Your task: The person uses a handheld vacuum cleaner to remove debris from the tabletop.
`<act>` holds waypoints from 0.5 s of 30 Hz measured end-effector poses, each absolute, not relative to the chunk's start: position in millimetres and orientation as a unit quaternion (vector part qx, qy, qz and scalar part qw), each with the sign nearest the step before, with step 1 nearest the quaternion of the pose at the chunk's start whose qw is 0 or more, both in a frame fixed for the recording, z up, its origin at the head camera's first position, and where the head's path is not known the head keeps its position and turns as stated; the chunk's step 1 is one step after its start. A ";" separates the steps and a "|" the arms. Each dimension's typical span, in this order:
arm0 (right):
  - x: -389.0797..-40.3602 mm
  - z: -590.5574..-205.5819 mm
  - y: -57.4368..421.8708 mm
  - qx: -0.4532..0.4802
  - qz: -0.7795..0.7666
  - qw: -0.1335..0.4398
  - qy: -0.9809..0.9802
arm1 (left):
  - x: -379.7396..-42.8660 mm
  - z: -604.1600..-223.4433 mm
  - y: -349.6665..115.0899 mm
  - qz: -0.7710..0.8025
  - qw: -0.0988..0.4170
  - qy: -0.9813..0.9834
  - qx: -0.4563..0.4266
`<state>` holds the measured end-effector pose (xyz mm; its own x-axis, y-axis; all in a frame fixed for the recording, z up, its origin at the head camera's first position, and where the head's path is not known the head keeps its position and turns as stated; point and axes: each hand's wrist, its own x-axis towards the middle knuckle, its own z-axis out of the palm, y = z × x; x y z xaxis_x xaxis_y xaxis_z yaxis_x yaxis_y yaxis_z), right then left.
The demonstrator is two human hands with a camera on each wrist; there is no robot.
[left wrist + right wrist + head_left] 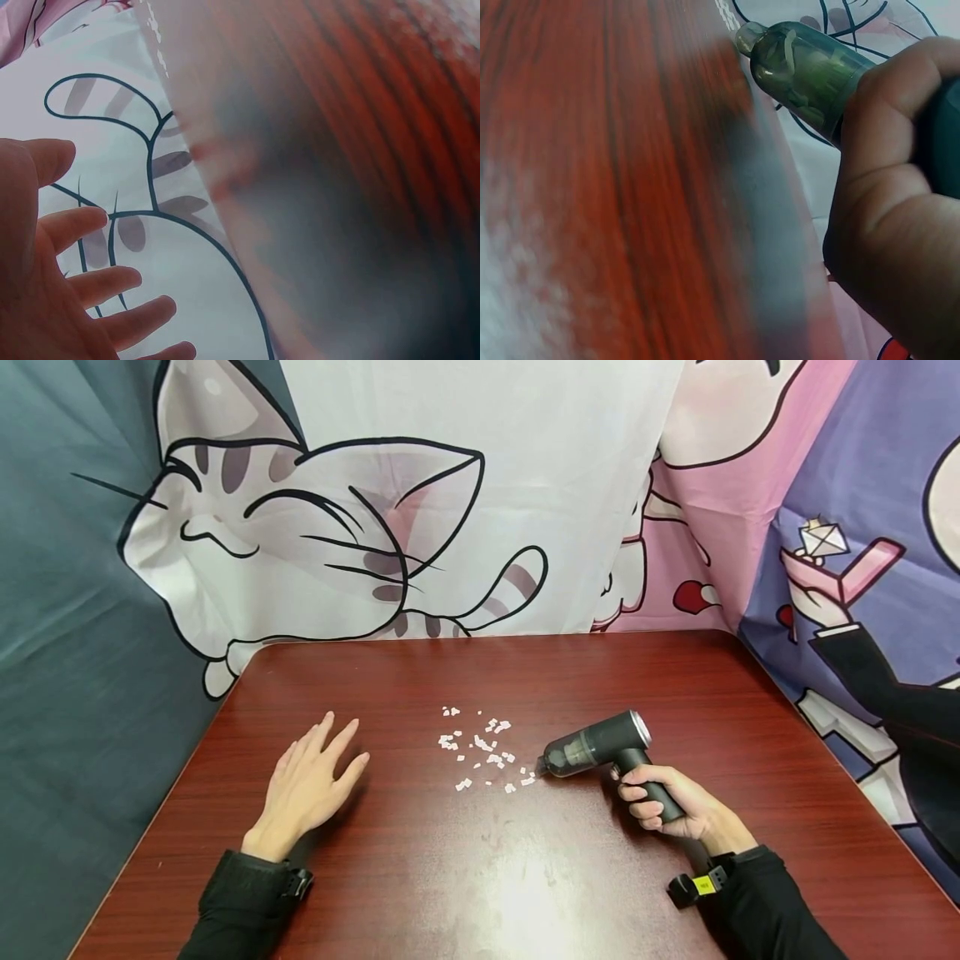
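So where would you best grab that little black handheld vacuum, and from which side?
Probably by its handle, coming from the person's near right, as the right hand does. The slim handle slants out of the thicker barrel toward the person, so fingers can wrap round it, while the nozzle points left at the paper scraps, away from the grip.

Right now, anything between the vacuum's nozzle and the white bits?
Nothing visible. The right hand grips the handheld vacuum with its nozzle at the right edge of the scattered white bits; the left hand is off to their left.
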<state>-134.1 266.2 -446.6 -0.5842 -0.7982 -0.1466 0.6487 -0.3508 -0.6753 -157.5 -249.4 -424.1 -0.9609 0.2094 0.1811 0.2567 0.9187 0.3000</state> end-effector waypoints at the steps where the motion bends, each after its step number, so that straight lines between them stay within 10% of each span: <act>1: -133.9 -446.7 265.9 -0.105 -0.815 0.444 0.358 | -157.5 -424.1 -249.5 -0.163 0.074 -0.977 -0.119; 15: -130.4 -447.2 257.9 -0.101 -0.813 0.445 0.363 | -158.1 -425.4 -248.9 -0.161 0.078 -0.976 -0.122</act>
